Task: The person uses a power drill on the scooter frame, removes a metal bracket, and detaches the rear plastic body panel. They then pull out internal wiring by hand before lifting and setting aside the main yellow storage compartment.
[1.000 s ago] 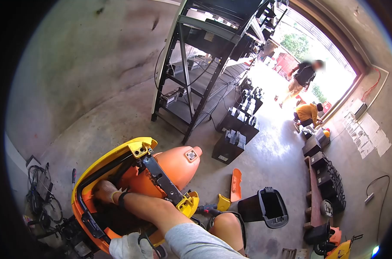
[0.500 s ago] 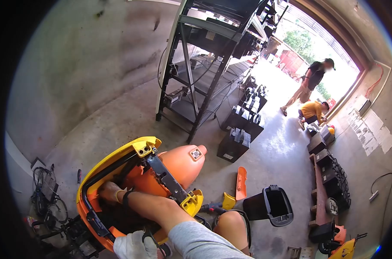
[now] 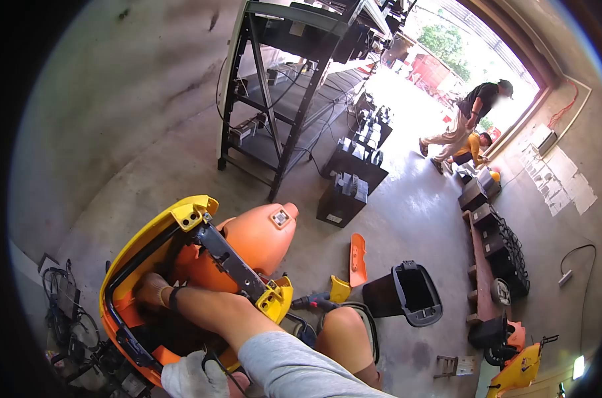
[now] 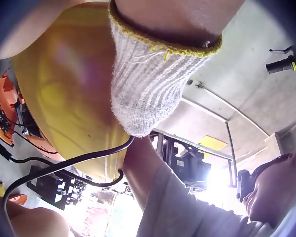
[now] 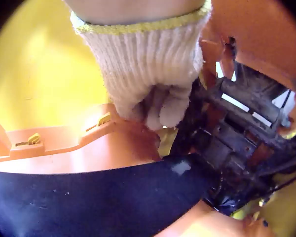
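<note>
Hands are apart, both gloved. Right hand (image 5: 153,84) curls its fingers on an orange part (image 5: 89,148) inside the scooter shell (image 3: 148,239). Left hand (image 4: 145,94) touches the yellow outside; its fingers are hidden. Shell lies long on the floor (image 3: 407,225), nose (image 3: 264,232) toward the shelf (image 3: 287,16).

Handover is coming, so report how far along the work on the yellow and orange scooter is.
Looks done: a black plastic bucket, a long orange panel and a small yellow piece lie on the concrete floor. In hand: the gloved right hand reaches inside the open yellow and orange scooter body among dark parts; the gloved left hand rests against its yellow shell. Left, probably: the black metal bracket spans the opening.
</note>
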Demonstrator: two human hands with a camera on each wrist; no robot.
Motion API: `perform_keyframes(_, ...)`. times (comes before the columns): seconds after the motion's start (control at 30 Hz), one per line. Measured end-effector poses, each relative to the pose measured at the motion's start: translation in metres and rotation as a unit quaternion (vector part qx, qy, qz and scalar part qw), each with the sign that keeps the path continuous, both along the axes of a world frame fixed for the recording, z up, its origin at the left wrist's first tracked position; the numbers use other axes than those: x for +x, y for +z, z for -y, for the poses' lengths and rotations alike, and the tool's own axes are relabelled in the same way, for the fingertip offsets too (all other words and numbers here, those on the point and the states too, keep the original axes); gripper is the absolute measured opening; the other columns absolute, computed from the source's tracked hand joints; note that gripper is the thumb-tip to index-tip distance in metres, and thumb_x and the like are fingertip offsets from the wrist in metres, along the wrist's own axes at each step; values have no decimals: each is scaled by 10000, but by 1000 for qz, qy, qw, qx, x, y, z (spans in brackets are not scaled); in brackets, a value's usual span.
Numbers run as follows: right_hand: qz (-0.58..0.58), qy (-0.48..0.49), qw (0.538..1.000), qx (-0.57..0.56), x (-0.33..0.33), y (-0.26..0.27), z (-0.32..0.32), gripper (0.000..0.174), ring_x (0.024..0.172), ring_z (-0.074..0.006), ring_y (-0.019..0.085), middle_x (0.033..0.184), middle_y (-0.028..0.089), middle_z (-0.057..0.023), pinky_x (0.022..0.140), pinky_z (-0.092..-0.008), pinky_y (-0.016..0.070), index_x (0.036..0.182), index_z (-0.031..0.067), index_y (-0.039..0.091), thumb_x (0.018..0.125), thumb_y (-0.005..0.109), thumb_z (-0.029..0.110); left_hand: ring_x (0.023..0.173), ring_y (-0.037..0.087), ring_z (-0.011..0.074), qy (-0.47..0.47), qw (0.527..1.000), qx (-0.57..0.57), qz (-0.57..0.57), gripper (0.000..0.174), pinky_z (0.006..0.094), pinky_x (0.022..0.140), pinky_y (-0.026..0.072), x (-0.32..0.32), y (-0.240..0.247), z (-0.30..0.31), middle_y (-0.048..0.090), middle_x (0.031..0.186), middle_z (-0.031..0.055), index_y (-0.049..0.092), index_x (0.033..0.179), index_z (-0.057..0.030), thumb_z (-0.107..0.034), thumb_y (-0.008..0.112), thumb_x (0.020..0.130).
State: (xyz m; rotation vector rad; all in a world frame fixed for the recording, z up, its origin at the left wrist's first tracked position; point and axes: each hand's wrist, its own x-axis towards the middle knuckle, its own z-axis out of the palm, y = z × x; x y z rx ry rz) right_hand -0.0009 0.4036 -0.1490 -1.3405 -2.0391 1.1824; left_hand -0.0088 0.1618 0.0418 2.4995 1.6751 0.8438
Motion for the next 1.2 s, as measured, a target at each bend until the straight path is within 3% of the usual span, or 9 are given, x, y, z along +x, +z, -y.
perform_keyframes(0.03,34,88,994,48,2,3,-3,262,805,-338,735,891,725,-218,762,-411,585,916,29,767,745,696,214,636,644,309,1,1000,6,0,139,434,603,510,-1,-2,1,677,733,98,711,866,-96,-229,673,857)
perform_keyframes(0.17,-94,-93,970,-201,0,19,4,276,829,-366,733,912,718,-248,767,-420,588,942,2,755,800,678,226,638,643,311,13,999,38,-2,138,435,604,508,-6,-7,-1,678,735,98,710,868,-96,-229,672,858)
perform_keyframes(0.4,6,60,997,-42,-44,-88,-27,249,968,-327,724,969,743,-187,871,-427,567,967,35,761,834,658,218,644,646,298,20,999,34,8,124,434,611,508,-7,-8,2,696,769,89,710,877,-110,-228,675,857)
perform_keyframes(0.6,-52,8,972,-228,-5,5,5,204,671,-259,742,799,749,-137,599,-378,604,966,31,753,867,679,194,734,623,351,62,997,-13,43,185,488,679,477,-11,-36,13,674,769,99,688,858,-78,-256,667,810)
perform_keyframes(0.67,-90,64,993,51,-11,-43,-12,148,503,-242,680,652,701,-140,475,-357,559,851,17,749,813,644,114,740,614,371,75,994,-18,71,221,494,696,469,-5,-47,10,665,761,104,683,859,-63,-276,652,811)
perform_keyframes(0.7,-71,-11,994,-79,4,16,6,140,514,-239,680,643,696,-126,487,-367,560,805,18,749,800,634,98,717,607,375,69,993,-62,71,238,497,684,460,-8,-45,7,658,758,109,675,849,-54,-288,643,818)
perform_keyframes(1.03,-100,-43,992,-60,-1,8,3,228,519,-257,685,661,702,-137,488,-378,550,840,0,744,864,606,179,671,599,339,41,997,28,55,291,464,685,431,-3,-31,4,624,710,102,657,872,-78,-364,604,883)
perform_keyframes(1.13,-98,-45,977,-184,9,41,9,233,544,-268,696,673,704,-153,504,-388,561,834,10,746,878,603,188,672,600,340,40,997,25,53,281,462,687,433,-4,-31,5,630,720,104,658,877,-72,-348,611,878)
perform_keyframes(1.2,-71,-37,955,-284,15,61,12,211,862,-301,740,882,739,-168,766,-433,586,963,16,751,864,616,144,680,600,344,36,998,18,52,263,463,689,434,-5,-31,5,633,730,108,660,881,-67,-326,620,868)
